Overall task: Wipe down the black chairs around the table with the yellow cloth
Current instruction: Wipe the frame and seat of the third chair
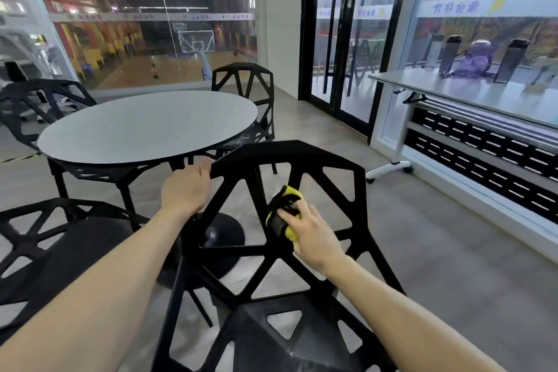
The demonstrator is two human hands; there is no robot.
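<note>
The yellow cloth (285,214), yellow with a dark patch, lies bunched against a slanted bar of the near chair's (290,157) open-work back, on the bar's right side, below the top rail. The right hand (312,235) holds the cloth there, fingers curled over it and pressing it to the bar. The left hand (185,190) grips the left corner of the same chair's top rail, fingers wrapped over the edge. Beyond that rail stands the round grey table (148,127) on a black pedestal. Three more black chairs surround the table: one at its far side (243,78), one at its left (39,106), and one at its near left (60,235). A white folding table (471,90) stands well right of the round table, along the windows.
</note>
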